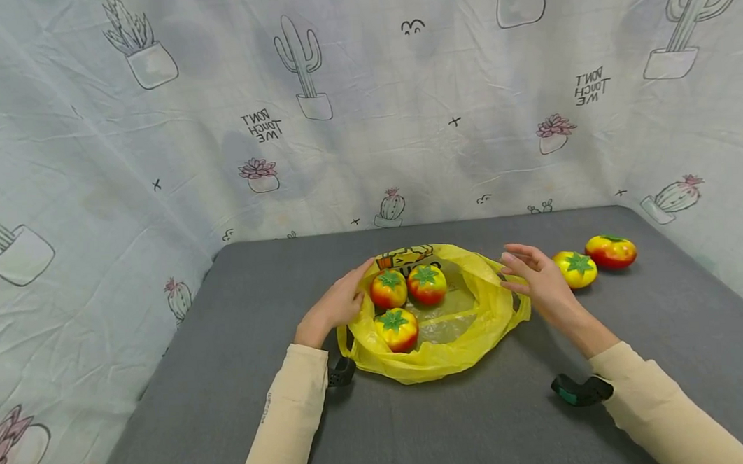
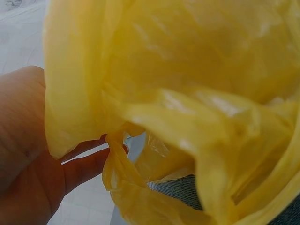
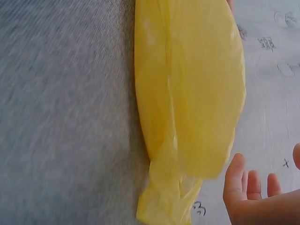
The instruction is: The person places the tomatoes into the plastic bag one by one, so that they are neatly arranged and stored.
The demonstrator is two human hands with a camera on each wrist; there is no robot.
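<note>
A yellow plastic bag [image 1: 410, 373] lies with its mouth spread wide on the grey table. Inside, toward its left, are three red-and-yellow tomatoes with green star-shaped tops: one tomato [image 1: 388, 289] at the back left, another tomato [image 1: 427, 284] beside it, and a third tomato [image 1: 397, 330] in front. My left hand [image 1: 334, 304] rests against the bag's left rim with fingers extended; in the left wrist view, yellow plastic partly hides its fingers. By the right rim, my right hand [image 1: 541, 286] has its fingers spread and loosely bent, holding nothing.
Two more tomatoes sit right of the bag, behind my right hand: a yellower tomato [image 1: 579, 270] and a redder tomato [image 1: 611, 252]. A cactus-print cloth [image 1: 367, 155] hangs behind the grey table [image 1: 254, 280] and along its sides.
</note>
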